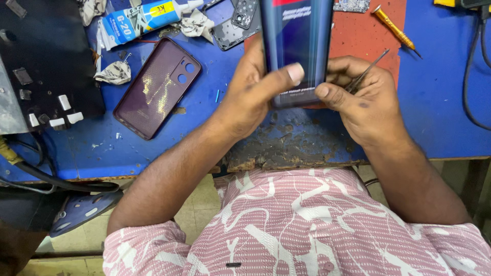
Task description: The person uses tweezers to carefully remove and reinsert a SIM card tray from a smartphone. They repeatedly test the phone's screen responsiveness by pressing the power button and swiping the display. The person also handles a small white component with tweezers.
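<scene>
Item: dark phone (295,46), held upright over the blue workbench (440,102). My left hand (250,97) grips its lower left edge, thumb across the face. My right hand (365,102) closes on its lower right corner, also pinching tweezers (369,69) (thin, possibly a probe). Left of the phone: maroon case (156,87), glue tube (140,20). Right of the phone: orange screwdriver (395,29).

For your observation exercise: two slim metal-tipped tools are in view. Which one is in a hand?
The grey tweezers, gripped in the right hand beside the phone. The orange-handled screwdriver lies untouched on the red mat.
</scene>
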